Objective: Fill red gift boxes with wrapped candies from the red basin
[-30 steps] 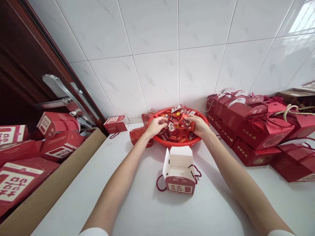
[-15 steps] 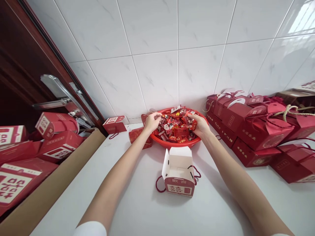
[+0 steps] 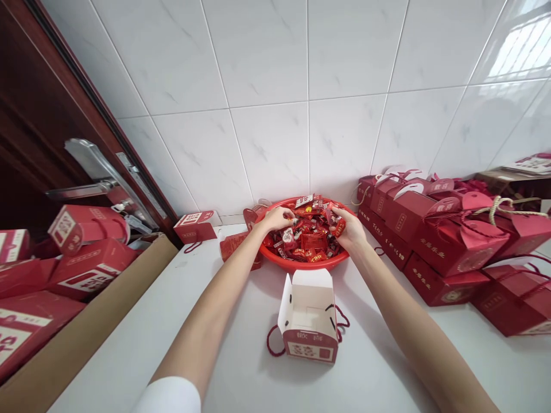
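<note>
A red plastic basin (image 3: 297,265) full of red-wrapped candies (image 3: 313,240) stands against the wall. Over its left side, my left hand (image 3: 278,219) reaches in with thumb and fingers pinched among the candies; what lies between the fingertips is too small to make out. My right hand (image 3: 350,229), at the basin's right side, is closed on red-wrapped candy (image 3: 337,222). In front of the basin, an open gift box (image 3: 310,321) stands with its lid flaps up, white inside, with dark red cord handles at both sides. No candy shows inside it.
Closed red gift boxes (image 3: 434,223) are stacked on the right. More boxes (image 3: 92,267) lie in a cardboard carton (image 3: 107,310) at left, beside a door handle (image 3: 94,186). A small red box (image 3: 194,226) and a red packet (image 3: 235,246) lie left of the basin.
My left hand has moved right and deeper over the candies. My right hand stays at the basin's right side, its candy now more visible. The whole view has shifted slightly.
</note>
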Demonstrator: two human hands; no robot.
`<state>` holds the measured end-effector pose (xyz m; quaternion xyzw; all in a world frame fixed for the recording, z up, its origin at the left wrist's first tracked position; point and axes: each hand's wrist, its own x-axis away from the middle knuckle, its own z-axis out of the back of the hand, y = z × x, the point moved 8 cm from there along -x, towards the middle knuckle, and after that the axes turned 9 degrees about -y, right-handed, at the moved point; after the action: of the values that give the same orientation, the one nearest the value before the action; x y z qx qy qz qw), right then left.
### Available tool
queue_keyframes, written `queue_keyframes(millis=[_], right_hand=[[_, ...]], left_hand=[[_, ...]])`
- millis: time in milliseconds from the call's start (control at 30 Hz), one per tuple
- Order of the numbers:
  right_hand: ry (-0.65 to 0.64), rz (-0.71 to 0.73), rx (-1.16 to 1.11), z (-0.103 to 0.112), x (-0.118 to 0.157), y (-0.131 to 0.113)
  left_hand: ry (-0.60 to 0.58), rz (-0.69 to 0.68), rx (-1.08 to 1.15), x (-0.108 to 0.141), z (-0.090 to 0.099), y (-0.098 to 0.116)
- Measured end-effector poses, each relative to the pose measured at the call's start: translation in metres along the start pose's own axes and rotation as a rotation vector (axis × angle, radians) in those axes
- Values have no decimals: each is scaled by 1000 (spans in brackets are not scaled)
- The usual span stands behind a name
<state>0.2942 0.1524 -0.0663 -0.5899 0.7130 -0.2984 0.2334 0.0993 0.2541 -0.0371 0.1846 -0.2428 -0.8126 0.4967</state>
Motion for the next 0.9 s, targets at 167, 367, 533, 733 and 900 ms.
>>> queue_keyframes(millis=[167,367,533,733,900], right_hand=[[-17,18,-11,-2,1,-1],[21,10,-39,-2,3,-2],[-17,19,-55,-3,1,0],[-26,1,-60,-2,-1,2],[-48,-12,-76,-5,1,0]], left_hand=[[-291,-32,-62,2,-14,11],[140,0,-21,-24,13,22],[68,-112,67,-45,-11,35],[103,-137,186,-44,-8,28],[182,-209,424,-9,10,39]])
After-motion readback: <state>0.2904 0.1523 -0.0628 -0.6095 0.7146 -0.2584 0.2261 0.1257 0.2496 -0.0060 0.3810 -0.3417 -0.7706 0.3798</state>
